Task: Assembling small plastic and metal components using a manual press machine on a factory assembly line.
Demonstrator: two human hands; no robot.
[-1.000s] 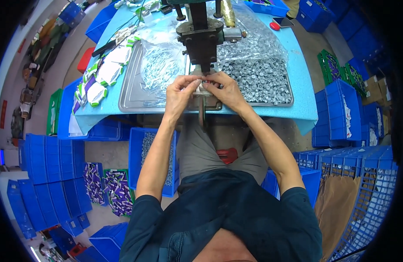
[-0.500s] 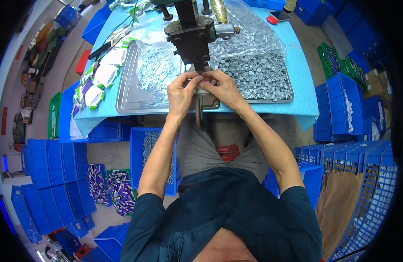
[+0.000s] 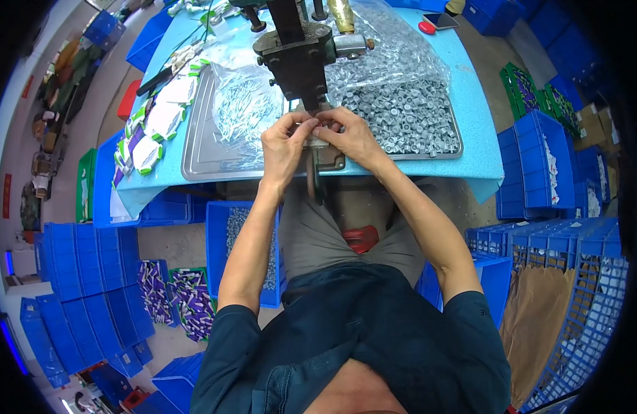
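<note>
Both hands meet at the foot of a dark metal bench press (image 3: 294,58), just under its ram. My left hand (image 3: 285,143) is closed, thumb and forefinger pinched together. My right hand (image 3: 354,140) is pinched as well, its fingertips almost touching the left ones. Whatever lies between the fingertips is too small and too covered to make out. To the left of the hands, thin pale pins (image 3: 244,107) lie heaped on a grey tray (image 3: 201,148). On the right, small grey round caps (image 3: 408,117) fill another tray, partly under clear plastic.
White-and-green packets (image 3: 168,110) lie along the table's left side. A phone (image 3: 441,21) and a red round object (image 3: 427,27) sit at the far right. A blue bin (image 3: 213,259) of small grey parts stands below the table edge. Blue crates (image 3: 532,162) are stacked at the right.
Both hands stay at the press with fingertips pinched; the right fingers have shifted slightly. A bit of red seen between the fingertips earlier is now hidden. The view has tilted a little.
</note>
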